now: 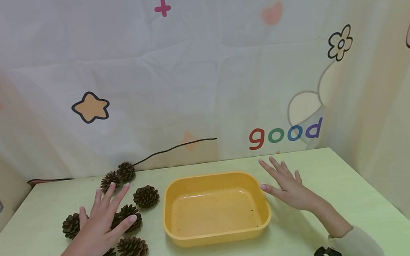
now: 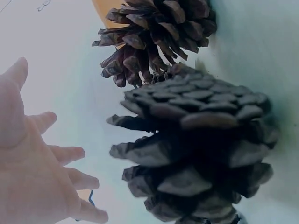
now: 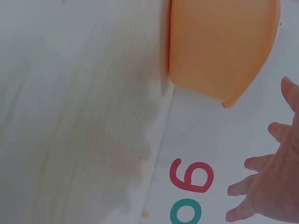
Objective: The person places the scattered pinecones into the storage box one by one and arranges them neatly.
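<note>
Fingers spread, my left hand (image 1: 101, 228) is held over a group of brown pine cones at the left of the table, gripping nothing. One pine cone (image 1: 133, 250) lies just right of its wrist, another pine cone (image 1: 146, 196) beyond the thumb. In the left wrist view a large pine cone (image 2: 201, 154) fills the middle, apart from the palm. My right hand (image 1: 290, 187), also spread and holding nothing, hovers by the right rim of a yellow plastic basin (image 1: 219, 238). Only specks show on the basin's floor.
Two pine cones (image 1: 126, 172) sit near the table's back edge, against a printed cloth (image 1: 200, 83). A pale green tabletop (image 1: 304, 234) runs under everything. A black strap (image 1: 327, 255) is on the right wrist, beside a light sleeve (image 1: 357, 245).
</note>
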### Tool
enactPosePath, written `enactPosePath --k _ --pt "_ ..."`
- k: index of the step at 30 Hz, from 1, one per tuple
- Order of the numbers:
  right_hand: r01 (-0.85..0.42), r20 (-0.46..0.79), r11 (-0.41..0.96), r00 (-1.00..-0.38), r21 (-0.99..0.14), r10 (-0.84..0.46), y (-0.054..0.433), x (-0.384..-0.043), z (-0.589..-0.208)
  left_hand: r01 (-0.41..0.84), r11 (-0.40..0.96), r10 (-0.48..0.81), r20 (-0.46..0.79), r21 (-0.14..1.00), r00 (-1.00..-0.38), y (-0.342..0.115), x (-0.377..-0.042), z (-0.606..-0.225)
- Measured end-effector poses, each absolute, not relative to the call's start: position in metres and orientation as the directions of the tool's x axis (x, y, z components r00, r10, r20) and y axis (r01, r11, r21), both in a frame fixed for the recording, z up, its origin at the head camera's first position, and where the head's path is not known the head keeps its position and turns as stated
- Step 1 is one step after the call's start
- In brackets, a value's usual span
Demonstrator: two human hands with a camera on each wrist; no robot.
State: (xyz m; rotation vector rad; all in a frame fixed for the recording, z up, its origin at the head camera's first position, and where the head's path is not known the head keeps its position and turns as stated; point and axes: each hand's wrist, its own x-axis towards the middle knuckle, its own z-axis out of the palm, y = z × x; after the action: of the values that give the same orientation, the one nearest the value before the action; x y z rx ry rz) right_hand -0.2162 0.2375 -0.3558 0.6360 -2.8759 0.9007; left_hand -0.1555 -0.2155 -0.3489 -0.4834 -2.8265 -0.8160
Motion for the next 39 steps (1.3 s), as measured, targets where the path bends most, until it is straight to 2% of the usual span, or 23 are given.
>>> enactPosePath --k 13,25,34,39 --pt "-0.376 0.131 0.649 -0.91 -0.662 -0.394 0.236 -0.218 -0.359 0.393 0.643 0.315 0.241 0.657 -0.918 -0.221 -0.149 -0.351" --pt "-0.369 0.113 0.607 -0.902 -0.704 -0.417 0.235 -0.222 -0.363 0.418 0.635 0.315 0.277 0.649 -0.908 -0.223 -0.143 -0.356" --pt "-0.384 0.119 0.55 -0.882 -0.742 -0.456 0.237 -0.226 -0.368 0.368 0.624 0.33 0.194 0.69 -0.924 -0.225 -0.141 -0.358" --pt "-0.361 0.098 0.501 -0.873 -0.786 -0.477 0.239 -0.228 -0.37 0.361 0.595 0.381 0.144 0.718 -0.913 -0.229 -0.143 -0.358"
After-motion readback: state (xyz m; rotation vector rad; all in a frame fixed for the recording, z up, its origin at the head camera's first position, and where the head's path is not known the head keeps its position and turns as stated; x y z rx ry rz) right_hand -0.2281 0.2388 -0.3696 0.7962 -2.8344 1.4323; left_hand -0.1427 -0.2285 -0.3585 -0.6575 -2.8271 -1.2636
